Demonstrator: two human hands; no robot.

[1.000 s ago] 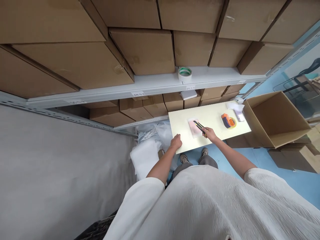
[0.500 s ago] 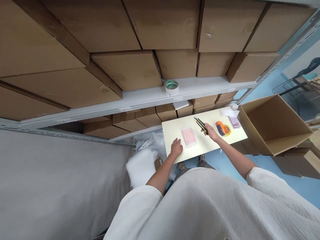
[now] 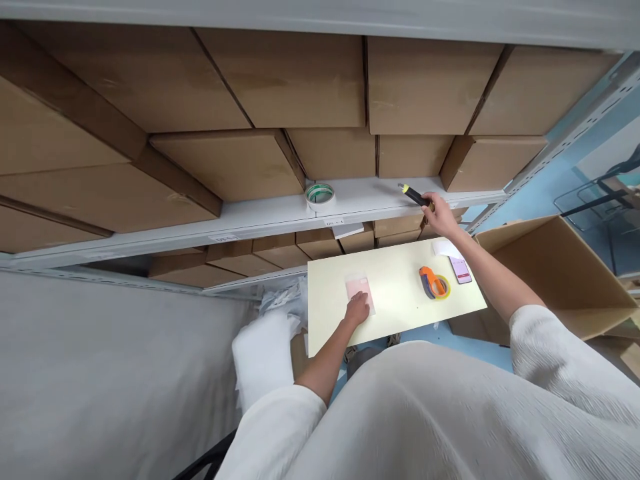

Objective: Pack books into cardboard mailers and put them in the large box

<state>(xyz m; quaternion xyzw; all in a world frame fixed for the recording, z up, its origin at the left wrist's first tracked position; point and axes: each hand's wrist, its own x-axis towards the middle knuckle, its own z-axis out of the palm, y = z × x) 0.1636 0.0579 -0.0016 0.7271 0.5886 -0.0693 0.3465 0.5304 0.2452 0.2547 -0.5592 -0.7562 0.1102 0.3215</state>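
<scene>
In my right hand (image 3: 439, 215) is a black and yellow utility knife (image 3: 416, 195), raised over the front edge of the shelf, its tip pointing left. My left hand (image 3: 357, 309) lies on the lower part of a flat pink packet (image 3: 357, 285) in a clear sleeve, its fingers drawn together at the packet. The packet rests on a pale yellow board (image 3: 395, 267). An orange and dark blue tape dispenser (image 3: 429, 283) with yellow tape sits further right on this board. Beyond it lies a phone (image 3: 461, 270) beside a white paper piece (image 3: 447, 249).
A roll of white tape (image 3: 320, 197) stands on the grey shelf (image 3: 270, 217), in front of stacked cardboard boxes (image 3: 330, 150). An open carton (image 3: 560, 267) is at the right of the board. White foam packaging (image 3: 263, 357) lies at the left, below board level.
My right hand has lifted the utility knife from above the board up to the shelf edge. My left hand has moved from beside the pink packet onto it. The view has shifted.
</scene>
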